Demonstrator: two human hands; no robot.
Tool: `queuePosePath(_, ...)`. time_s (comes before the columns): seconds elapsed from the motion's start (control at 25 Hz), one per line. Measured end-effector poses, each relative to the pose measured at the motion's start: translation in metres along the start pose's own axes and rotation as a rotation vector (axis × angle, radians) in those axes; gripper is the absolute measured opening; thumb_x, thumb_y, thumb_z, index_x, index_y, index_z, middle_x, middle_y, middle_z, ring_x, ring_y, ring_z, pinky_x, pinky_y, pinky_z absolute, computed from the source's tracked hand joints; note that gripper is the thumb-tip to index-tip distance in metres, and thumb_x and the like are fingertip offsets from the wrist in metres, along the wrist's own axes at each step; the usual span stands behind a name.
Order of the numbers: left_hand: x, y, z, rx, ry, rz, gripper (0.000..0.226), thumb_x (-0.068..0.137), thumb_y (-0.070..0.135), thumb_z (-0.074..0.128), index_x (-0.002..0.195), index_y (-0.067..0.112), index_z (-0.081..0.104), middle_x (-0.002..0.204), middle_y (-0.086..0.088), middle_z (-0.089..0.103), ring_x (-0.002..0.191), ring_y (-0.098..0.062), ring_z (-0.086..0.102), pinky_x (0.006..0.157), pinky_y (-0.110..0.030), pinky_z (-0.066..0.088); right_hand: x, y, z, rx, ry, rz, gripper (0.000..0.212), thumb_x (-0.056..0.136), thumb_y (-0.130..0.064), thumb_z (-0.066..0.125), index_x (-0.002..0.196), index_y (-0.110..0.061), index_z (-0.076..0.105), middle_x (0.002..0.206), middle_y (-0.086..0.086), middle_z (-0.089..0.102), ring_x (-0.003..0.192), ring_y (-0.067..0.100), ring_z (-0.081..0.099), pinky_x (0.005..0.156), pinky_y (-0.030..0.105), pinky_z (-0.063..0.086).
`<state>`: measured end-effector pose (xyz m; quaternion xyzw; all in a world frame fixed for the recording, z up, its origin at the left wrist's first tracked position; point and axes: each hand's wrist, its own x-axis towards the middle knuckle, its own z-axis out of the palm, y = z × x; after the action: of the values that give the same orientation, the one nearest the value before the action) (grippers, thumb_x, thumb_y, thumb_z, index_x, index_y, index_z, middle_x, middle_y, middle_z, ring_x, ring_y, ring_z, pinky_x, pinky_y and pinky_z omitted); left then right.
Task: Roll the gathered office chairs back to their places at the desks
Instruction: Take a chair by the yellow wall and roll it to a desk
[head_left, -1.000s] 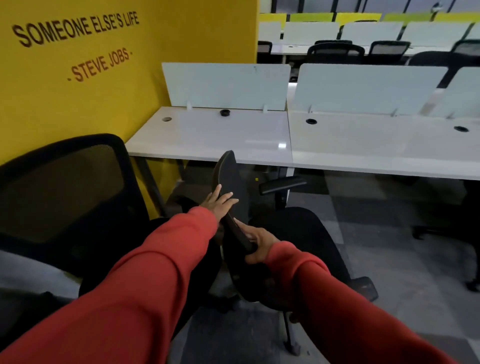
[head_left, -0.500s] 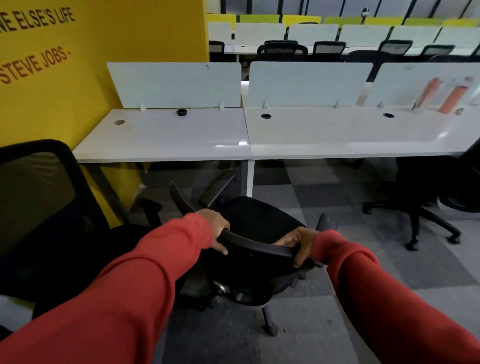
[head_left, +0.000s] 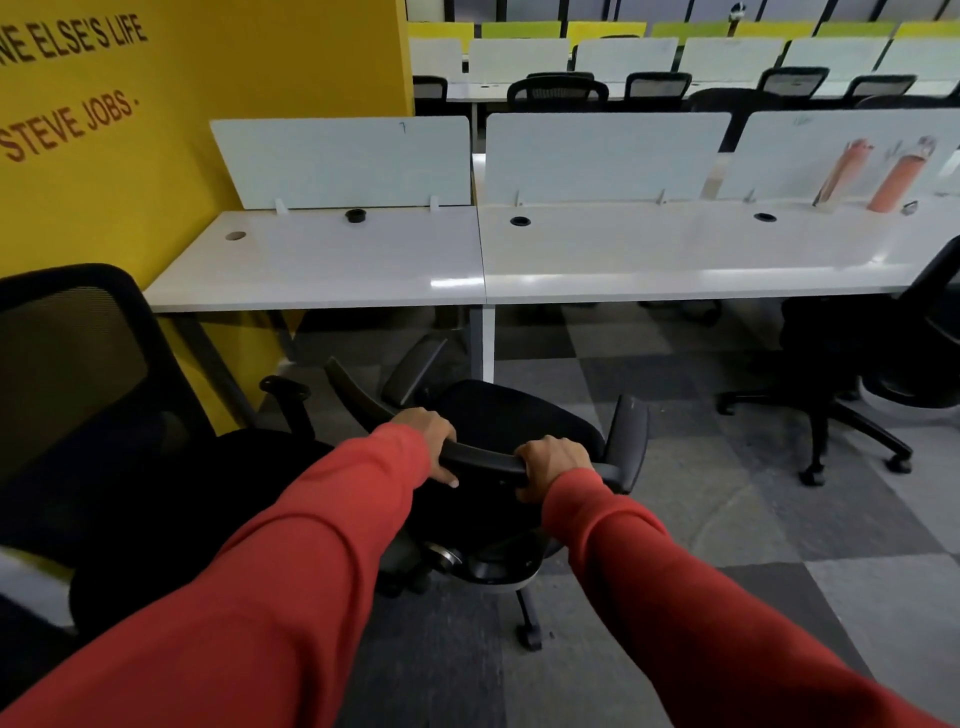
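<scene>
Head view. Both arms in red sleeves (head_left: 311, 571) reach forward. The left hand (head_left: 426, 441) and right hand (head_left: 553, 462) each grip the top edge of the backrest (head_left: 483, 460) of a black office chair (head_left: 504, 415). The fingers (head_left: 441, 436) are curled over the rim with the left thumb tucked below it, and nothing else is held. The chair stands on the grey carpet floor (head_left: 727, 519), seat facing the white bench (head_left: 322, 260) and short of it. It is roughly in line with the white leg (head_left: 485, 343) where that bench meets the next bench (head_left: 675, 254). A second black chair (head_left: 78, 374) is just beside it on the left, by the yellow wall (head_left: 234, 78). A third chair (head_left: 878, 364) is near the right end of the benches. White divider panels (head_left: 343, 161) run along the back.

Step, as I read it: one chair is being rolled toward a desk place and is not yet parked. The next move likely calls for a forward push with a steer to one side of the leg. The armrests (head_left: 628, 436) need lining up to pass under the bench top. Risk: castors or an armrest catching the leg or the neighbouring chair.
</scene>
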<state>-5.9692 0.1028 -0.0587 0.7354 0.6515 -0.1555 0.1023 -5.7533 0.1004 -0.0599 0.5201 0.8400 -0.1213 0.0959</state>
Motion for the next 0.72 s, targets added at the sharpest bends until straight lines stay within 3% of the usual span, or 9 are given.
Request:
queuePosePath(0.2,-0.013,0.051,0.006,0.008,0.0,0.107,0.064,0.064,0.072,0.07,0.11,0.027,0.067,0.092,0.003,0.068,0.091,-0.018,0.064,0.081,-0.035,0.055,-0.03,0.046,0.01,-0.03,-0.047,0.032,0.024,0.079,-0.03,0.072,0.103,-0.027,0.068,0.098,0.0,0.069,0.092,0.022,0.066,0.081,0.036,0.054)
queuePosePath(0.48,-0.014,0.163,0.009,0.093,0.031,0.279,0.067,0.075,0.073,0.06,0.116,0.019,0.063,0.101,-0.004,0.068,0.1,-0.025,0.061,0.087,-0.038,0.051,-0.093,0.137,0.018,-0.056,-0.087,0.157,0.027,0.075,-0.03,0.075,0.101,-0.031,0.068,0.097,-0.004,0.069,0.093,0.019,0.066,0.082,0.034,0.054)
queuePosePath(0.72,-0.001,0.227,-0.005,0.066,0.087,0.398,0.069,0.068,0.076,0.063,0.115,0.025,0.064,0.103,0.0,0.069,0.099,-0.026,0.063,0.085,-0.036,0.049,-0.139,0.188,0.02,-0.024,-0.07,0.232,0.027,0.077,-0.032,0.072,0.102,-0.036,0.064,0.1,-0.007,0.069,0.097,0.019,0.066,0.084,0.035,0.053)
